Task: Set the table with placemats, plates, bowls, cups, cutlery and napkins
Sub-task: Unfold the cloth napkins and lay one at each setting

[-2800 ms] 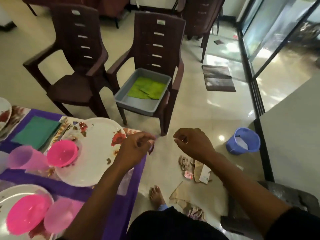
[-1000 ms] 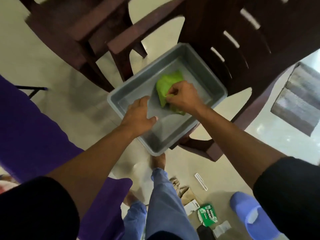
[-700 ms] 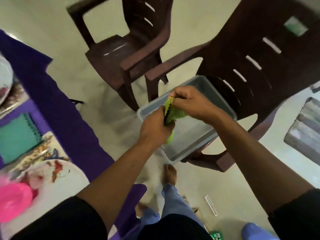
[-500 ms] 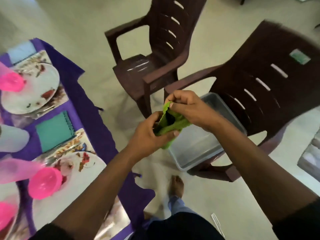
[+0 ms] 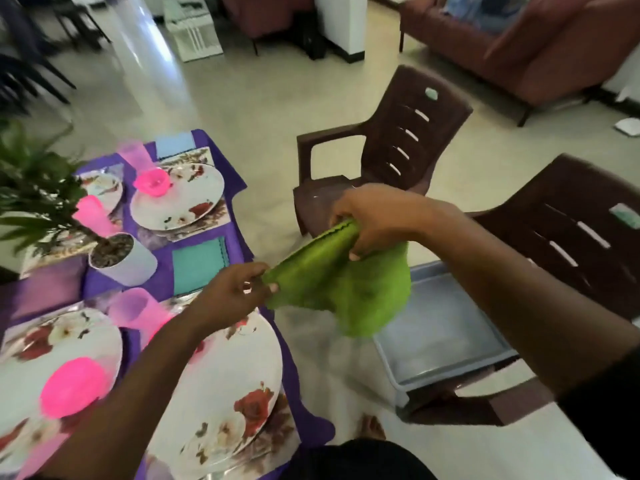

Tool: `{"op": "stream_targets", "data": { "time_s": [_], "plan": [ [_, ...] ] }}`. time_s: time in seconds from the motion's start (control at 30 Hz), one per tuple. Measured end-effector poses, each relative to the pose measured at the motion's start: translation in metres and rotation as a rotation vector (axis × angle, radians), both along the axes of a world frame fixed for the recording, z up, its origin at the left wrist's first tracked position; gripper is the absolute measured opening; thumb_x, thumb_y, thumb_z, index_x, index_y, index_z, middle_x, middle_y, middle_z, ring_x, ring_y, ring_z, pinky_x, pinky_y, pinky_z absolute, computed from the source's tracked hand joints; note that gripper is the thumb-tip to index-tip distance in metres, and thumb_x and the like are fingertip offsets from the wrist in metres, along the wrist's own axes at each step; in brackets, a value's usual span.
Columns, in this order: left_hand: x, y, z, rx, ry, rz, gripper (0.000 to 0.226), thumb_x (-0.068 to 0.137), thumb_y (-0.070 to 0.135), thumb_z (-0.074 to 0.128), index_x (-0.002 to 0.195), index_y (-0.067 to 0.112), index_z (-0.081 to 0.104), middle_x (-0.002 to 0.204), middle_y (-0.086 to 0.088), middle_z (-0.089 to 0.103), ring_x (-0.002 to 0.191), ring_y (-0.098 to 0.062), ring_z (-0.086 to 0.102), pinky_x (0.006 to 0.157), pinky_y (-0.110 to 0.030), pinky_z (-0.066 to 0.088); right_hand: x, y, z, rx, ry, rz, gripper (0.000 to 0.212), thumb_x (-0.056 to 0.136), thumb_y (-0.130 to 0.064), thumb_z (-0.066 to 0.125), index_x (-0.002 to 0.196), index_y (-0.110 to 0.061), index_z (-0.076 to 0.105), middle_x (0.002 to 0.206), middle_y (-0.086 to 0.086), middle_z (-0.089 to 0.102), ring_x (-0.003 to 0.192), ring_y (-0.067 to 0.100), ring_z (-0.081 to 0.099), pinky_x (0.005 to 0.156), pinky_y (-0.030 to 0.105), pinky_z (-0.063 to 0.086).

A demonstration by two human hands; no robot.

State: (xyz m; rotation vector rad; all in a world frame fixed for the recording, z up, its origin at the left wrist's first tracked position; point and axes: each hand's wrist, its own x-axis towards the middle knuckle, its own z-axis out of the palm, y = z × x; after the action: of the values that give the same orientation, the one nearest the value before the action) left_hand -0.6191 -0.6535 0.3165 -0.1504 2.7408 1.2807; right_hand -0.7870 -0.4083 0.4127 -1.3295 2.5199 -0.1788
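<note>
Purple table (image 5: 204, 258); both hands pinching green napkin (image 5: 332, 275).

I held a green napkin (image 5: 332, 275) stretched between both hands, left hand (image 5: 232, 294) pinching one corner, right hand (image 5: 374, 220) gripping the upper edge. It hung above the floor, between the worktop (image 5: 242, 188) edge and a grey tray (image 5: 446, 327) on a brown chair (image 5: 568, 237). Floral plates (image 5: 221, 375), pink bowls (image 5: 74, 388) and a teal napkin (image 5: 199, 263) lay on the purple cloth.
</note>
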Motion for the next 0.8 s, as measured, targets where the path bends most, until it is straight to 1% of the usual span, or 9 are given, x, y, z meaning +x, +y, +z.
{"op": "stream_targets", "data": {
  "time_s": [0.07, 0.13, 0.2, 0.3, 0.4, 0.5, 0.57, 0.67, 0.8],
  "plan": [
    [0.009, -0.017, 0.020, 0.095, 0.032, -0.030, 0.027, 0.091, 0.053, 0.067, 0.091, 0.026, 0.071, 0.080, 0.005, 0.072, 0.074, -0.010, 0.067, 0.070, -0.030, 0.055, -0.004, -0.003, 0.012, 0.222, -0.007, 0.010, 0.031, 0.072, -0.038, 0.089, 0.093, -0.020, 0.075, 0.083, -0.006, 0.067, 0.077, 0.018, 0.062, 0.071, 0.035, 0.054],
    [0.019, -0.033, 0.042, 0.265, 0.036, -0.009, 0.029, 0.098, 0.045, 0.064, 0.095, 0.016, 0.068, 0.080, 0.004, 0.070, 0.075, -0.011, 0.065, 0.068, -0.025, 0.053, -0.009, -0.005, 0.022, 0.276, -0.140, -0.004, 0.024, 0.075, -0.036, 0.089, 0.084, -0.019, 0.075, 0.075, -0.006, 0.069, 0.073, 0.016, 0.066, 0.069, 0.036, 0.058],
    [0.030, -0.049, 0.058, 0.463, 0.039, 0.027, 0.024, 0.105, 0.028, 0.060, 0.099, 0.005, 0.065, 0.083, -0.003, 0.070, 0.074, -0.014, 0.065, 0.064, -0.023, 0.053, -0.013, -0.005, 0.031, 0.134, -0.371, -0.038, 0.019, 0.077, -0.030, 0.090, 0.080, -0.018, 0.076, 0.073, -0.006, 0.073, 0.072, 0.013, 0.069, 0.066, 0.031, 0.056],
    [0.044, -0.059, 0.074, 0.750, 0.045, 0.134, 0.037, 0.099, 0.040, 0.064, 0.103, 0.004, 0.074, 0.097, -0.015, 0.073, 0.081, -0.024, 0.070, 0.069, -0.029, 0.058, -0.011, -0.007, 0.032, -0.238, -0.875, -0.124, 0.021, 0.078, -0.012, 0.079, 0.094, -0.001, 0.073, 0.088, 0.004, 0.077, 0.083, 0.017, 0.074, 0.069, 0.024, 0.059],
    [0.062, -0.069, 0.080, 1.049, 0.060, 0.232, 0.041, 0.102, 0.030, 0.044, 0.108, 0.011, 0.081, 0.105, -0.015, 0.078, 0.091, -0.023, 0.077, 0.076, -0.031, 0.062, -0.003, -0.017, 0.021, -0.570, -1.279, -0.177, 0.037, 0.084, -0.002, 0.072, 0.121, 0.003, 0.065, 0.117, 0.015, 0.074, 0.109, 0.028, 0.072, 0.083, 0.034, 0.062],
    [0.078, -0.089, 0.076, 1.405, 0.192, 0.168, 0.050, 0.112, 0.008, 0.014, 0.148, -0.016, 0.037, 0.141, -0.041, 0.051, 0.131, -0.051, 0.054, 0.113, -0.056, 0.041, 0.006, -0.033, 0.011, -0.732, -1.429, -0.167, 0.080, 0.071, -0.018, 0.093, 0.138, 0.006, 0.056, 0.135, 0.023, 0.063, 0.123, 0.035, 0.065, 0.091, 0.045, 0.059],
    [0.084, -0.090, 0.079, 1.347, 0.281, 0.252, 0.052, 0.111, 0.006, 0.012, 0.145, -0.014, 0.045, 0.134, -0.036, 0.059, 0.126, -0.047, 0.059, 0.110, -0.053, 0.045, 0.014, -0.044, 0.010, -0.783, -1.419, -0.162, 0.086, 0.069, -0.022, 0.096, 0.139, 0.005, 0.055, 0.135, 0.023, 0.063, 0.123, 0.035, 0.065, 0.093, 0.045, 0.059],
    [0.091, -0.097, 0.075, 1.273, 0.239, 0.306, 0.054, 0.108, 0.011, 0.027, 0.108, 0.014, 0.081, 0.101, -0.007, 0.079, 0.093, -0.021, 0.077, 0.082, -0.034, 0.062, 0.027, -0.061, 0.013, -0.844, -1.388, -0.162, 0.066, 0.086, -0.012, 0.080, 0.144, 0.003, 0.052, 0.135, 0.022, 0.063, 0.120, 0.034, 0.066, 0.094, 0.044, 0.059],
    [0.100, -0.108, 0.074, 1.092, 0.248, 0.227, 0.042, 0.102, 0.009, 0.039, 0.110, 0.013, 0.079, 0.106, -0.009, 0.077, 0.094, -0.021, 0.076, 0.085, -0.034, 0.061, 0.042, -0.076, 0.023, -0.924, -1.373, -0.139, 0.051, 0.095, 0.002, 0.055, 0.145, 0.003, 0.049, 0.126, 0.020, 0.067, 0.106, 0.029, 0.072, 0.086, 0.040, 0.062]
  ]
}}
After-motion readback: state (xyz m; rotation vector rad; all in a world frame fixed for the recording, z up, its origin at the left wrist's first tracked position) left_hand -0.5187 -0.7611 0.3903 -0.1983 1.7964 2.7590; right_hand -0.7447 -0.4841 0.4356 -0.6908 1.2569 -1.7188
